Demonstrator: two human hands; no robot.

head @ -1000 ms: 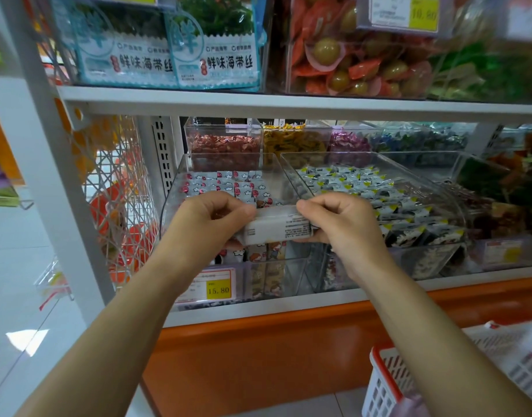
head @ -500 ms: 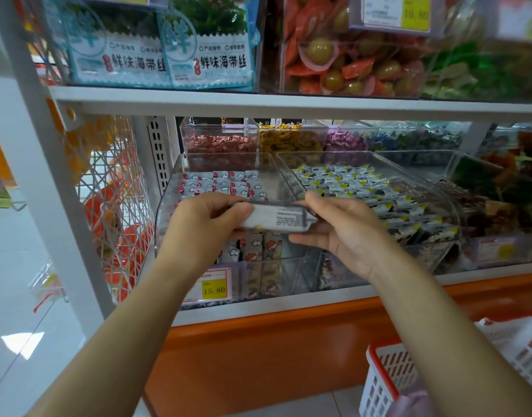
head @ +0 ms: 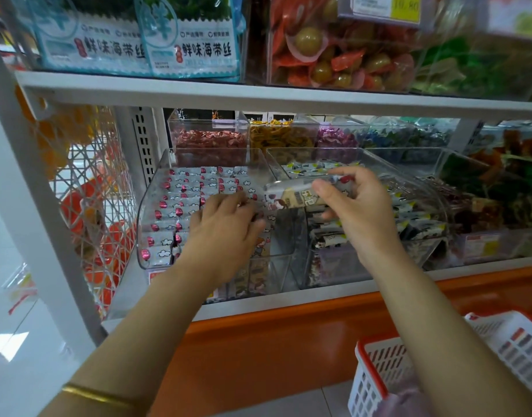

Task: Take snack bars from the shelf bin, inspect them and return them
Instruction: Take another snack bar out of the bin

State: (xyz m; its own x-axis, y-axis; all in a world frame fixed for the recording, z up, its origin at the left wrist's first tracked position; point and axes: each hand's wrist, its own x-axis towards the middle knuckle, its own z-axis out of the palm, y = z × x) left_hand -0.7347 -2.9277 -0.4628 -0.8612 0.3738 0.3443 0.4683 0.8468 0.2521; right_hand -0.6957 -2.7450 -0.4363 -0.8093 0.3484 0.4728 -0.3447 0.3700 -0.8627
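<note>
A clear plastic shelf bin (head: 156,188) on the lower shelf holds several silver snack bars (head: 183,194) with red and cloud prints. My right hand (head: 358,212) grips one snack bar (head: 292,197) by its right end, above the bin's right wall. My left hand (head: 222,227) reaches into the bin with its fingers down among the bars; whether it grips one I cannot tell. A gold bangle sits on my left forearm.
A second clear bin (head: 421,188) of black-and-white packets stands to the right. More candy bins line the back. The upper shelf (head: 258,94) hangs close above. A white wire rack (head: 87,188) is at left, a red-and-white basket (head: 379,371) at lower right.
My left hand let go of the bar and dropped into the bin. My right hand kept the bar and turned it so its printed face shows. The camera moved closer.
</note>
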